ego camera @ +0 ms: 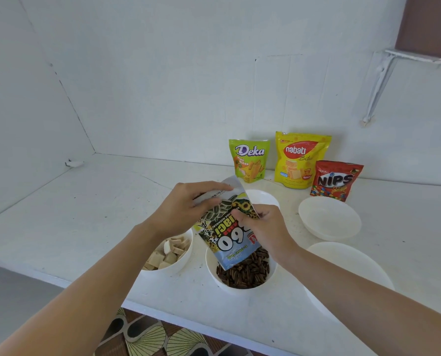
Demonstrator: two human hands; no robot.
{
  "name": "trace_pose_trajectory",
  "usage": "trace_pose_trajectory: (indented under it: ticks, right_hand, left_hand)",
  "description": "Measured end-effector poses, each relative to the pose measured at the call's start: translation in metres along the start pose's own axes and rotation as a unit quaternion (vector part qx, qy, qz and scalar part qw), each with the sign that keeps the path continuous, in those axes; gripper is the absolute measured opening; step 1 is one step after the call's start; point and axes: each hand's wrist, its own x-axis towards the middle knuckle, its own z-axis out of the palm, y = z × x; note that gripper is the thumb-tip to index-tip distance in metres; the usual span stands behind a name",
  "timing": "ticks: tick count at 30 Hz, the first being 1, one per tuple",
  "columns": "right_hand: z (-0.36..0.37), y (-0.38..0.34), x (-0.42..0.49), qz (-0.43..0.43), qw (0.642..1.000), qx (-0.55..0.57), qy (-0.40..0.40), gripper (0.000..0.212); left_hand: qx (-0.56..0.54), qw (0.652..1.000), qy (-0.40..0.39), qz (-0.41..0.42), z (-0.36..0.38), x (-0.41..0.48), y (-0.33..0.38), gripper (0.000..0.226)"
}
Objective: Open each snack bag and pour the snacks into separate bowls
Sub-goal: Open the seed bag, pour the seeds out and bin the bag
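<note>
Both the left hand (188, 204) and right hand (265, 224) pinch the seed bag (229, 242) upside down, mouth just over the seed bowl (212, 272); hold the mouth inside its rim and shake gently so nothing spills

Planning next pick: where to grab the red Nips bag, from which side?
Probably its flat top edge, pinched from above: the Nips bag stands upright, the nabati bag crowds its left side and an empty bowl sits just in front.

Forearms enter from lower frame — left hand (188, 205) and right hand (267, 227) at centre, both pinching seed bag (227, 249).
</note>
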Motion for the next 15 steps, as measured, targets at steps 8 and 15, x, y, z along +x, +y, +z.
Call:
trace_pose_trajectory:
  ticks: [8,15]
  right_hand:
    - [-0.016,0.016,0.008,-0.005,0.997,-0.080,-0.018,0.012]
    - [-0.017,0.013,0.017,-0.014,0.990,-0.143,-0.007,0.005]
  left_hand:
    - [-0.016,0.994,0.103,0.019,0.003,-0.006,-0.003,0.023]
    - [-0.047,0.992,0.113,-0.022,0.009,-0.009,0.003,0.021]
